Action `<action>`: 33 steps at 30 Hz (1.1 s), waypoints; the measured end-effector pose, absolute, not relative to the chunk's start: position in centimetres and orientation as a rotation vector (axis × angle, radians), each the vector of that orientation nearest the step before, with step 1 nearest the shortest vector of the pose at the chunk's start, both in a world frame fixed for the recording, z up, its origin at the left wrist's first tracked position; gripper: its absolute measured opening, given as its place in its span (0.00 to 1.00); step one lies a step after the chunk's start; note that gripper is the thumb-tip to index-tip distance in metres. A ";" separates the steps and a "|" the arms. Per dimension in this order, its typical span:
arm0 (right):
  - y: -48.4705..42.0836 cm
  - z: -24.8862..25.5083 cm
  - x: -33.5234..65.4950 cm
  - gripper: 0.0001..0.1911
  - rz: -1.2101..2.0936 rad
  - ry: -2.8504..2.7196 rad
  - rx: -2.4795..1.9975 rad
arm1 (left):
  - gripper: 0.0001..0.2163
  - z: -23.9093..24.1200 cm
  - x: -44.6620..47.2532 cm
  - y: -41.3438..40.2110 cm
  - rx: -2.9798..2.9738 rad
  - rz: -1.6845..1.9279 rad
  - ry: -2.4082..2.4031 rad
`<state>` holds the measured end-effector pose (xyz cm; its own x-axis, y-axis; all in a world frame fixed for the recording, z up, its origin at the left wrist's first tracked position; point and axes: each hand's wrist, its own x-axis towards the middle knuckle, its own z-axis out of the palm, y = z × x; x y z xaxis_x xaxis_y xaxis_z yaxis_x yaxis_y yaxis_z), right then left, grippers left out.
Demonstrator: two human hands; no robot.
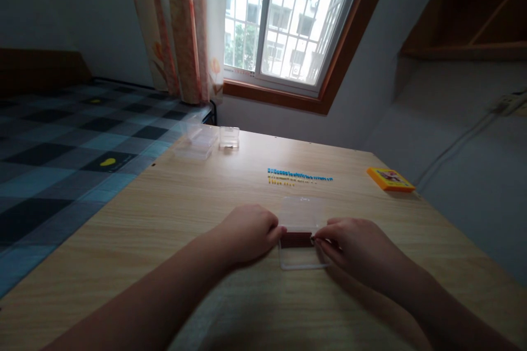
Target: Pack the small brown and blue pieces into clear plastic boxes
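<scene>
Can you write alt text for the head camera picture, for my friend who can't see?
A person's left hand and right hand are at both ends of a dark red row inside an open clear box. Behind it, small blue pieces and yellow pieces lie on a pale table.

Bright barred window (288, 24) between a patterned curtain (177, 27) and dim wall (366, 88), checkered bed (78, 148) at left.
</scene>
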<state>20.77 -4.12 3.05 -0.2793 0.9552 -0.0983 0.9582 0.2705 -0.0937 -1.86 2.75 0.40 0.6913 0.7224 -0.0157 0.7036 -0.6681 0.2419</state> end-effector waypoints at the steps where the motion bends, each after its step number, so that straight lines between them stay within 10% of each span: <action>1: -4.1 3.0 20.8 0.13 -0.213 2.487 1.868 | 0.20 0.4 -1.9 2.8 2.674 0.118 1.146; 33: -4.0 2.9 20.6 0.13 -0.246 2.491 1.882 | 0.20 0.6 -1.8 2.7 2.674 0.120 1.154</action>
<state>20.61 -3.98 2.91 -0.2776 0.9553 -0.1020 0.9568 0.2653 -0.1191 -1.84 2.73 0.56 0.6870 0.7265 -0.0141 0.7080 -0.6649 0.2380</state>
